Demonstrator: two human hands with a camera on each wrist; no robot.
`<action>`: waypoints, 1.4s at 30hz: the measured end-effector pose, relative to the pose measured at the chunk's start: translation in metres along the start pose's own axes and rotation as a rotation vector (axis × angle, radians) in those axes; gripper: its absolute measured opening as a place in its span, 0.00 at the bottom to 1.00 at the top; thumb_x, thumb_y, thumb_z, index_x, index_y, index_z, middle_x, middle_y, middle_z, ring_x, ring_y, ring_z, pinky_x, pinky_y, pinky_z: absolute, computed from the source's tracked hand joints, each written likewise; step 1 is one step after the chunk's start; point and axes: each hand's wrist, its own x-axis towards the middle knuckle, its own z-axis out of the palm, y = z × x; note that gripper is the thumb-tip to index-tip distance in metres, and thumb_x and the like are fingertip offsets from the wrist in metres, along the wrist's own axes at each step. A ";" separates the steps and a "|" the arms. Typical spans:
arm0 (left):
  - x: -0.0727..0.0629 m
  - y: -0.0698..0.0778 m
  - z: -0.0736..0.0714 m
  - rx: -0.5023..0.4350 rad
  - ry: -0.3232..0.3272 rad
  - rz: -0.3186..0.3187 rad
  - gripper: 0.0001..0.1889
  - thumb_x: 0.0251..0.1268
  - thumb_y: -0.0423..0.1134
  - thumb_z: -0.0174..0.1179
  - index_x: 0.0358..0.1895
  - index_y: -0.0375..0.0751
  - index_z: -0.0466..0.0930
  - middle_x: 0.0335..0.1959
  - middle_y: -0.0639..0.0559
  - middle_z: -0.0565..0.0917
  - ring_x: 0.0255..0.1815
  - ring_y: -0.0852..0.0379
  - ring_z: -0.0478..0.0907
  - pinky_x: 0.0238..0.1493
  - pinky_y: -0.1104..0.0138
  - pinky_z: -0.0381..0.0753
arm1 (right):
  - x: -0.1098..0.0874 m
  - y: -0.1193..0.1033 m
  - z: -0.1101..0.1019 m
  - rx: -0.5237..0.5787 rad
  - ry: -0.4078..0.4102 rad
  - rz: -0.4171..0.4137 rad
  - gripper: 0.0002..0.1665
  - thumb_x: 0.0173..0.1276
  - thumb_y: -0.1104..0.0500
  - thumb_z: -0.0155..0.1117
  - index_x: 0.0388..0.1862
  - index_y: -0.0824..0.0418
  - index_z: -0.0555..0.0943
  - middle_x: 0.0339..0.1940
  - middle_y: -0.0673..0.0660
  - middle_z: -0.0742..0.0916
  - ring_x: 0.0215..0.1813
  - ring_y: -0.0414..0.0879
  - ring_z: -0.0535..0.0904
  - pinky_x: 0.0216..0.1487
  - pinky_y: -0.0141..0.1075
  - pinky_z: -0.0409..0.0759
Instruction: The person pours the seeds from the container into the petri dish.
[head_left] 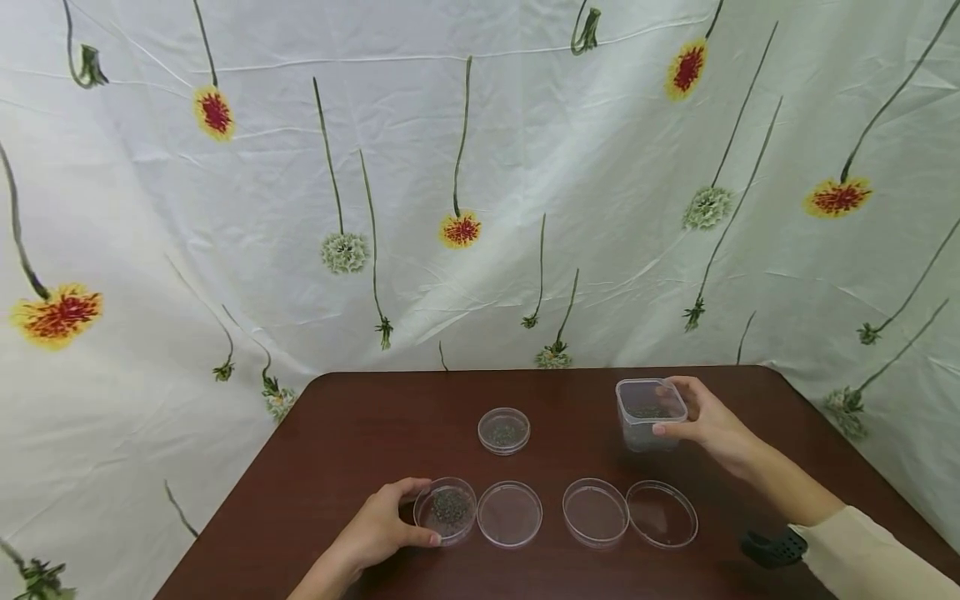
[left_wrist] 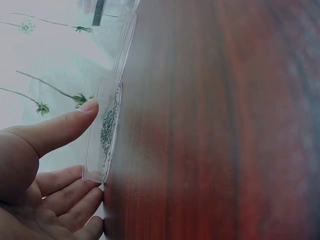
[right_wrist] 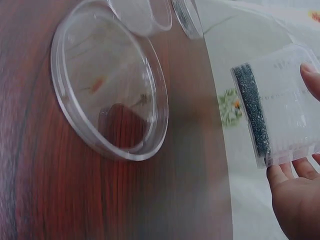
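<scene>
My left hand (head_left: 382, 523) holds a round clear petri dish (head_left: 417, 518) by its sides, thumb at the near edge and fingers at the far edge. Dark fine grains (head_left: 450, 507) lie heaped in that dish, which rests on the table; the left wrist view shows them in a thin layer. A square clear plastic tub (head_left: 647, 435) is raised off the table in my right hand (head_left: 705, 419), thumb on one side and fingers on the other. Dark granules (right_wrist: 254, 112) cover the tub's bottom. It is upright in the head view.
To the right of the held dish stand three clear round dishes or lids in a row: one (head_left: 510, 546), another (head_left: 596, 543) and a third (head_left: 662, 546). Farther back, a petri dish (head_left: 504, 451) contains some dark grains. The brown table (head_left: 360, 433) ends at a flowered cloth (head_left: 420, 167).
</scene>
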 end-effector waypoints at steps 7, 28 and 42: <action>0.001 0.001 -0.001 0.004 0.002 -0.013 0.43 0.46 0.40 0.84 0.68 0.31 0.75 0.64 0.37 0.79 0.67 0.30 0.71 0.62 0.36 0.70 | -0.002 0.014 -0.020 -0.065 0.037 0.035 0.49 0.68 0.64 0.73 0.76 0.72 0.52 0.75 0.76 0.65 0.75 0.70 0.60 0.51 0.32 0.77; 0.008 -0.004 -0.009 -0.002 -0.010 0.001 0.44 0.46 0.41 0.84 0.68 0.32 0.75 0.65 0.38 0.79 0.69 0.29 0.69 0.63 0.35 0.69 | -0.015 0.060 -0.064 -0.048 -0.113 0.131 0.51 0.73 0.66 0.67 0.76 0.69 0.39 0.79 0.78 0.51 0.77 0.79 0.43 0.52 0.28 0.76; 0.003 0.006 -0.011 0.012 -0.011 -0.008 0.44 0.45 0.40 0.85 0.68 0.32 0.75 0.64 0.37 0.79 0.69 0.29 0.69 0.63 0.35 0.68 | -0.017 0.059 -0.063 -0.050 -0.098 0.170 0.56 0.70 0.66 0.70 0.79 0.67 0.39 0.79 0.78 0.52 0.77 0.79 0.47 0.64 0.47 0.74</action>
